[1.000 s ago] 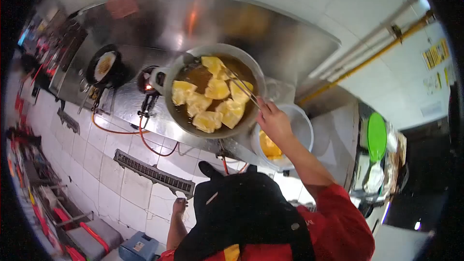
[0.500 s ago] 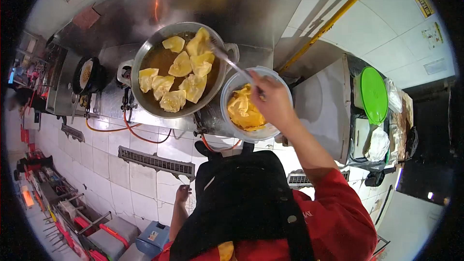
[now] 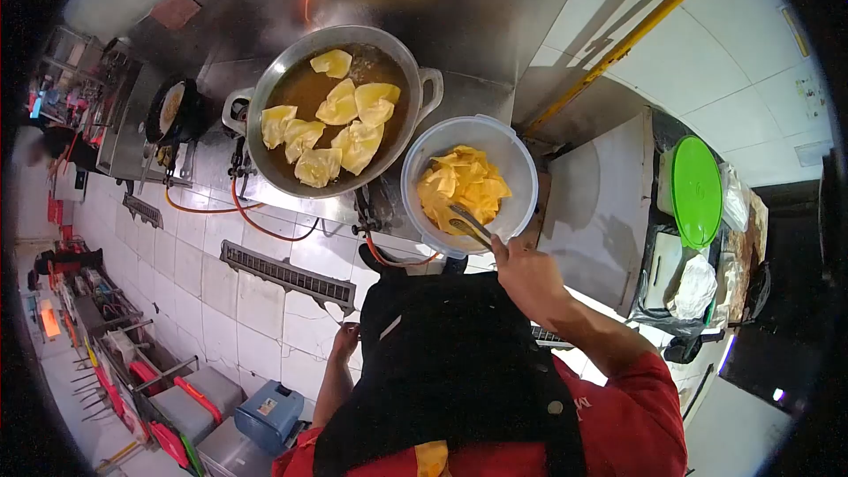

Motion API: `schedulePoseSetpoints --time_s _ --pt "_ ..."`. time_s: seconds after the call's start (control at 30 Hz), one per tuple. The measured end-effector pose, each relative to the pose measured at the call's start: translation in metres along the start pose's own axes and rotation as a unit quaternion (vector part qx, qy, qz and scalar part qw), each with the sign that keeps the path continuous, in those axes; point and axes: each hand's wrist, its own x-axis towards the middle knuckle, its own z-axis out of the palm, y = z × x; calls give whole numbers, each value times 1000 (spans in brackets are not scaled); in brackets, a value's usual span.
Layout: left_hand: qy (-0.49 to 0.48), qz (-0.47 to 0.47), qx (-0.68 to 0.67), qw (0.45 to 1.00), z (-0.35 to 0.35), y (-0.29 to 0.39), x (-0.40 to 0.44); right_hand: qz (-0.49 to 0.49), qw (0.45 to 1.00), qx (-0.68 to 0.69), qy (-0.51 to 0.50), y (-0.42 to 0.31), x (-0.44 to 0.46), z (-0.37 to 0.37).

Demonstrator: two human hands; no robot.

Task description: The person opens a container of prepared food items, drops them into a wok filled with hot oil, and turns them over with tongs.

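Observation:
My right hand (image 3: 528, 274) is closed on metal tongs (image 3: 473, 226), whose tips rest at the yellow fried pieces (image 3: 464, 181) inside a white plastic tub (image 3: 523, 168). To the tub's left, a large two-handled pan (image 3: 258, 146) of brown oil holds several pale yellow pieces (image 3: 338, 104), spread apart in the oil. Down at my left side, my left hand (image 3: 345, 340) hangs near the apron, its fingers curled; what they hold, if anything, is too small to tell.
A dark wok (image 3: 188, 119) stands on the stove at the left. Orange gas hoses (image 3: 249, 221) hang below the counter. On the right are a green lid (image 3: 696, 192) and plastic bags. A blue box (image 3: 269, 417) is on the floor.
The tongs have moved from the pan to the tub. The yellow piece they held over the pan is no longer there. My head view has shifted.

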Motion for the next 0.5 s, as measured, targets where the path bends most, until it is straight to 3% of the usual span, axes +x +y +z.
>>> schedulePoseSetpoints --time_s 0.07,0.1,0.17,0.2,0.23,0.3,0.33,0.5 --pt "-33 120 25 992 -6 -9 0 -12 1000 25 -10 4 -1 -9" --pt "-28 117 20 992 -7 -14 1 -22 998 50 -19 8 -2 -18" --pt "-43 40 -205 977 -16 -24 5 17 979 203 16 26 -7 -46" --pt "22 59 3 998 -11 -8 -4 13 973 222 55 35 -7 -58" --pt "47 30 47 997 -13 4 -13 1 966 241 97 41 -4 -71" --pt "65 -7 35 997 -18 -4 -9 70 964 253 46 38 7 -115" --pt "76 -6 57 995 -21 -1 -12 47 966 248 55 34 22 -122" --pt "89 -26 -10 996 -41 -17 3 37 918 353 177 -1 115 -129"
